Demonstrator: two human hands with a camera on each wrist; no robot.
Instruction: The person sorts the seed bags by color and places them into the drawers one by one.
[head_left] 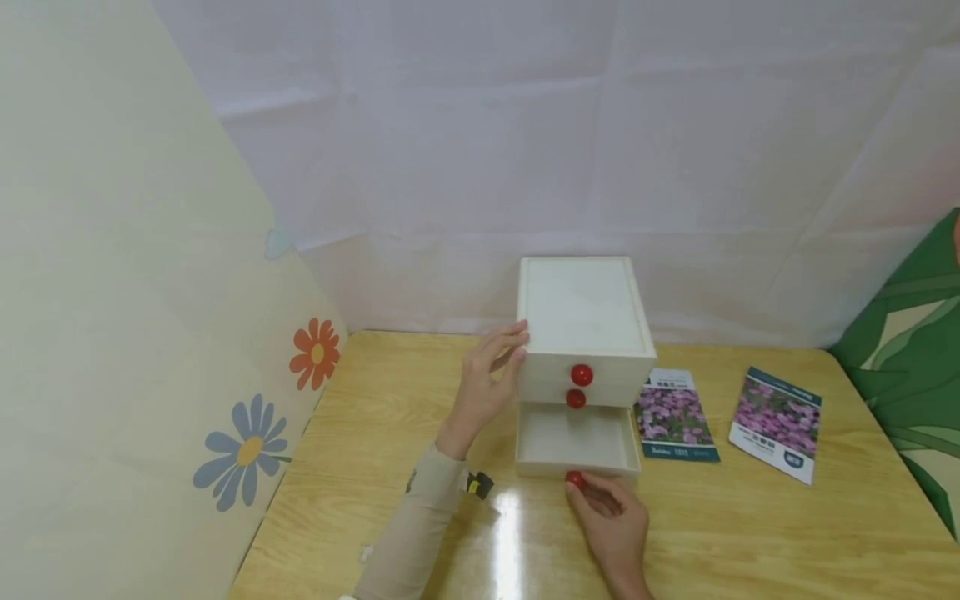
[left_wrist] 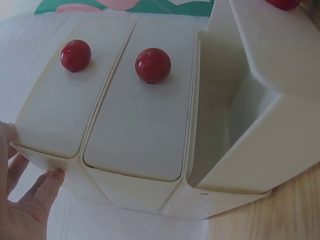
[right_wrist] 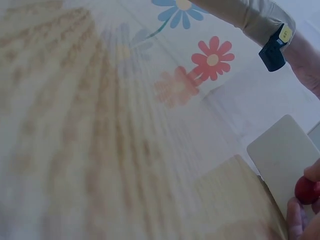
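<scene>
A white drawer cabinet (head_left: 585, 304) with three drawers stands at the back of the table. Its bottom drawer (head_left: 577, 437) is pulled out, and the part of its inside that shows holds nothing. My right hand (head_left: 615, 521) pinches that drawer's red round knob (right_wrist: 306, 190). My left hand (head_left: 487, 383) rests against the cabinet's left side near the top, fingers touching the edge. In the left wrist view the upper two drawers are closed, each with a red knob (left_wrist: 153, 65), and the left fingers (left_wrist: 49, 189) lie along the cabinet's side.
Two seed packets with pink flowers lie to the cabinet's right, a near packet (head_left: 677, 415) and a farther-right packet (head_left: 777, 423). A white cloth (head_left: 480, 167) hangs behind the wooden table (head_left: 360, 417). A flower-patterned panel (head_left: 150, 292) stands on the left.
</scene>
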